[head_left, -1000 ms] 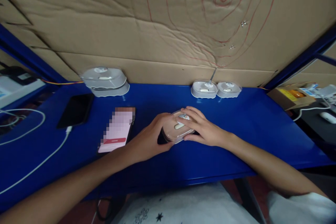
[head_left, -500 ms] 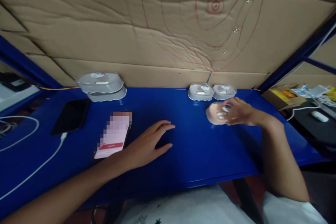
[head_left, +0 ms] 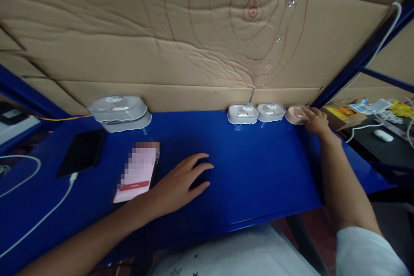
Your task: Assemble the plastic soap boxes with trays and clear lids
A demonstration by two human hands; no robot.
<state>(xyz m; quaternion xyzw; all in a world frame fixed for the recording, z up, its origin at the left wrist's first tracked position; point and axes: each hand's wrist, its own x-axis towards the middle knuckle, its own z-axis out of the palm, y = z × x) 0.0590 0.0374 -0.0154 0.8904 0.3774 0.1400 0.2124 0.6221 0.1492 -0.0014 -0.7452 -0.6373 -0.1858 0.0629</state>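
Note:
A pinkish oval plastic box with a clear lid (head_left: 293, 114) sits at the right end of a row by the cardboard wall. My right hand (head_left: 317, 121) grips its right side, fingers over the lid and partly hiding it. Left of it in the row are two grey oval boxes, one nearer the middle (head_left: 242, 115) and one beside the pinkish box (head_left: 271, 113). My left hand (head_left: 183, 185) is over the blue table, fingers spread and holding nothing. Nearest to it lies a phone with a lit screen (head_left: 136, 177), partly behind my wrist.
Two larger grey boxes (head_left: 119, 114) are stacked at the back left. A dark phone (head_left: 82, 151) lies there with a white cable (head_left: 48, 217) plugged in. A cardboard box (head_left: 344, 116) and a white mouse (head_left: 383, 135) are beyond the table's right side. The cardboard wall (head_left: 194, 69) bounds the back.
My right hand has moved the pinkish box back and to the right, from in front of the grey boxes to the row's right end. My left hand stays nearly in place.

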